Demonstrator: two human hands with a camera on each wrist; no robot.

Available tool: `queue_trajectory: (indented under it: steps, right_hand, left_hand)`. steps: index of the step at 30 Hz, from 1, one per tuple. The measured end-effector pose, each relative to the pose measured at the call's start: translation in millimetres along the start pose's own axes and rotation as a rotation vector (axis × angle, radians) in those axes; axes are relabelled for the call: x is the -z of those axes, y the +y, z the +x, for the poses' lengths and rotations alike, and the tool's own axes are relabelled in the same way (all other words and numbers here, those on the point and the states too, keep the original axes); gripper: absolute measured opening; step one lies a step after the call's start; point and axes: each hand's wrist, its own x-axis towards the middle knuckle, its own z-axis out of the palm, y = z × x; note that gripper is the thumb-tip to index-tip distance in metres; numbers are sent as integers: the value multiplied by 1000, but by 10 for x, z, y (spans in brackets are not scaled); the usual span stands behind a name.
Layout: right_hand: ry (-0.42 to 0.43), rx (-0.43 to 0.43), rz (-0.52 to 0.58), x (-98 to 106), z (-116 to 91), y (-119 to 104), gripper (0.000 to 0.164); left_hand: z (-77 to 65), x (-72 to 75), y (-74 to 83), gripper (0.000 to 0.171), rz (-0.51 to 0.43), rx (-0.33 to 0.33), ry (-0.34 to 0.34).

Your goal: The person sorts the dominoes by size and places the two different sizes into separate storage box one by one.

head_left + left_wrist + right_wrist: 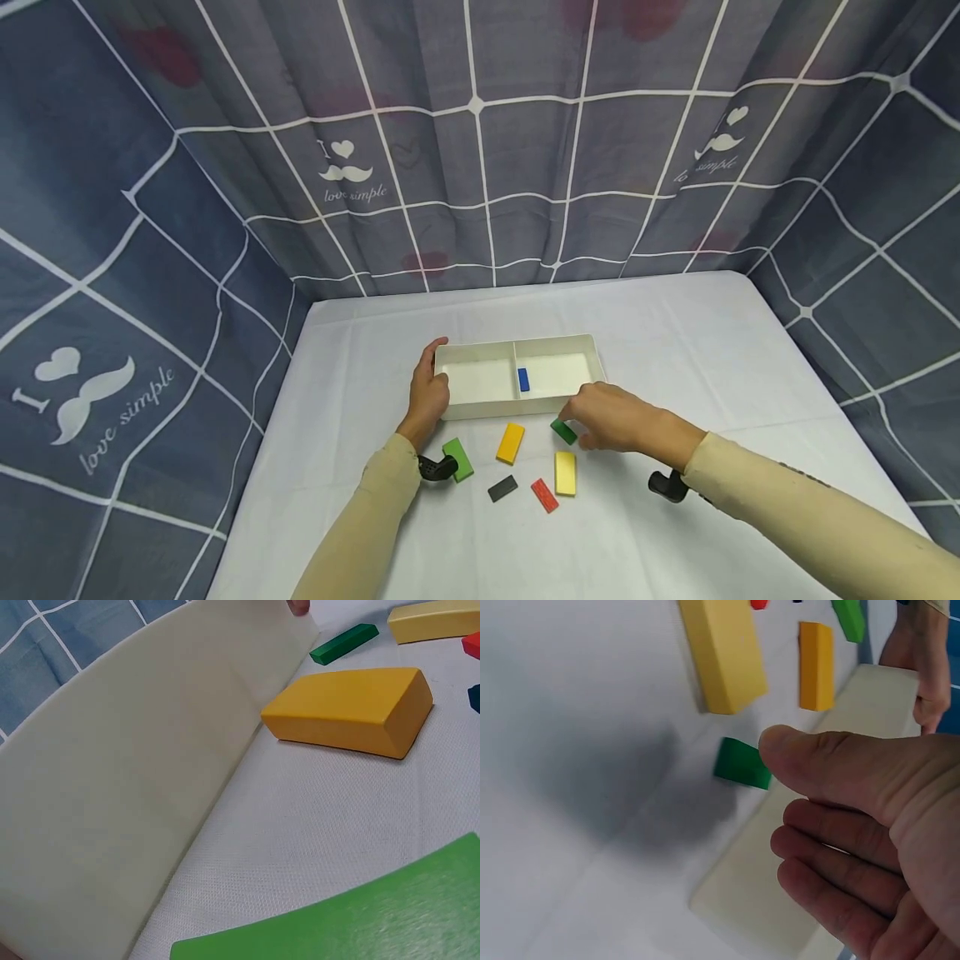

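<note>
A white two-compartment box (480, 410) lies on the table, with a small blue block (523, 380) in its right compartment, by the divider. My left hand (427, 395) grips the box's left end. My right hand (611, 414) hovers at the box's front right, thumb and fingers apart and loosely bent. Just beyond the thumb, a dark green block (740, 763) lies on the cloth; in the left wrist view the same dark green block (344, 643) rests flat near the box wall (142, 742). Between the hands sits an orange-yellow block (510, 443).
Nearer the front lie a pale yellow block (566, 474), a red block (544, 495) and a black block (502, 488). A light green block (459, 460) is beside the left wrist. White cloth covers the table (660, 333); a grey checked curtain (525, 167) surrounds it.
</note>
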Motion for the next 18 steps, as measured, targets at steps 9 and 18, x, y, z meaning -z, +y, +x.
queue_trajectory:
  steps: [9, 18]
  right_hand:
    - [1, -29, -41, -151, 67, 11, 33]
    - [62, 3, -127, -238, 112, -31, 23]
  left_hand:
    - [-3, -3, -3, 73, -6, 0, -5]
    - [-3, 7, -2, 73, -3, 2, -5]
